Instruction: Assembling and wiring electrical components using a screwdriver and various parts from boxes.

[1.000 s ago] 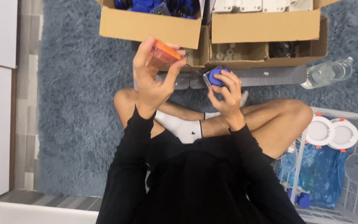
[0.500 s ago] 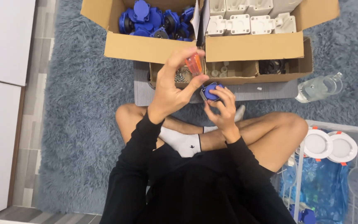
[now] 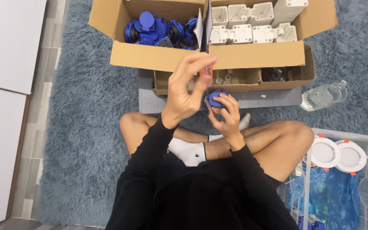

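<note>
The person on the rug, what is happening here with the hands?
A person sits cross-legged on a grey-blue rug. The left hand holds an orange-handled tool upright, its lower end down at a small blue part that the right hand holds from below. Ahead stands a cardboard box with blue parts in one side and white parts in the other.

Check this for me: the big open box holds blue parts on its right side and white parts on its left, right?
Not quite. The head view shows the sides swapped: the blue parts fill the box's left side, the white parts its right.
</note>
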